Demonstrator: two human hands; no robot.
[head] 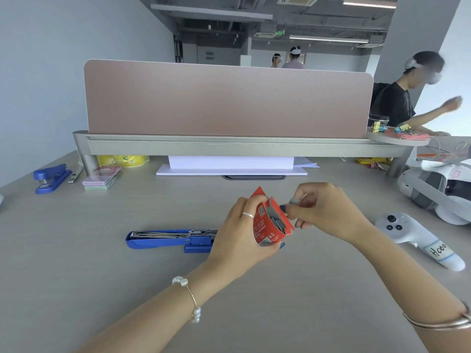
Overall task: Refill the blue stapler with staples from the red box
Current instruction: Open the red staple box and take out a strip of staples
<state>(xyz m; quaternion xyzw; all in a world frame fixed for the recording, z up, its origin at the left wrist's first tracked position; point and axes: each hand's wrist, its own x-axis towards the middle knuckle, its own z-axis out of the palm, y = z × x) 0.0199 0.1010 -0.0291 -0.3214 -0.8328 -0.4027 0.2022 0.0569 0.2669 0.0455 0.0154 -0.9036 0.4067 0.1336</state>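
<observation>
My left hand grips the small red cardboard staple box, flap open, just above the desk. My right hand pinches a grey staple strip at the box mouth. The blue plastic stapler lies opened with its metal tray exposed, just left of the box. Risk: the strip snaps or the tilted box spills loose staples. Box print unreadable, apart from a QR code; white controller has a label, roughly "Hoo".
</observation>
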